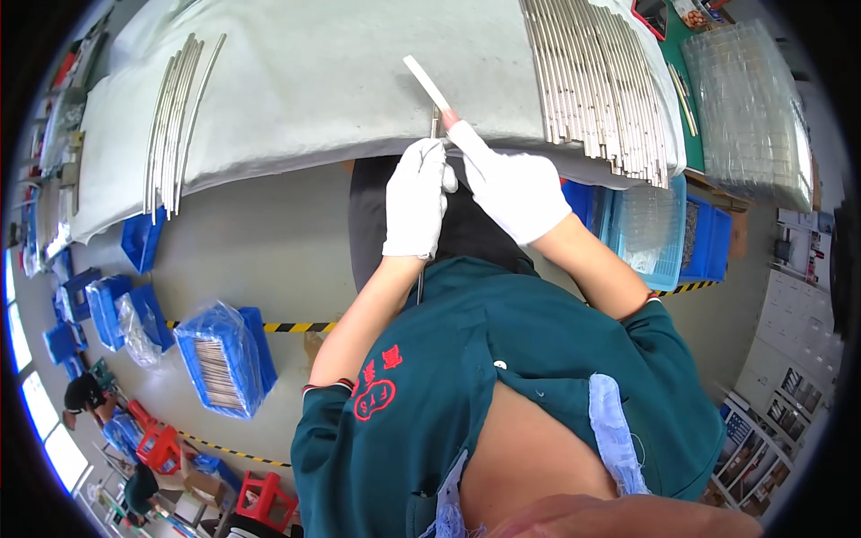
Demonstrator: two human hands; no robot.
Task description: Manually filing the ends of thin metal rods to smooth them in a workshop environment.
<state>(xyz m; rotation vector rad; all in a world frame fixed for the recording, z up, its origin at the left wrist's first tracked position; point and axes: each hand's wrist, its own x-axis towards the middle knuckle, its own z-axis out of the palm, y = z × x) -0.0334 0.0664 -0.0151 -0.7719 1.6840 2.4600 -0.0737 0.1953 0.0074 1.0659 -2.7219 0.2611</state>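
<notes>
My left hand (417, 199), in a white glove, grips a thin metal rod (435, 125) upright at the near edge of the grey padded table (341, 81); the rod's lower end pokes out below my wrist. My right hand (513, 186), also gloved in white, holds a flat white strip tool (426, 82) between finger and thumb, slanting up and left across the rod's top end. Both hands meet just in front of the table edge, above my green jacket.
A wide row of metal rods (596, 76) lies on the table at right, a smaller bundle of rods (175, 112) at left. Blue crates (224, 359) of parts stand on the floor at left, a light-blue basket (650, 233) at right, clear plastic trays (749, 112) far right. Other people work at lower left.
</notes>
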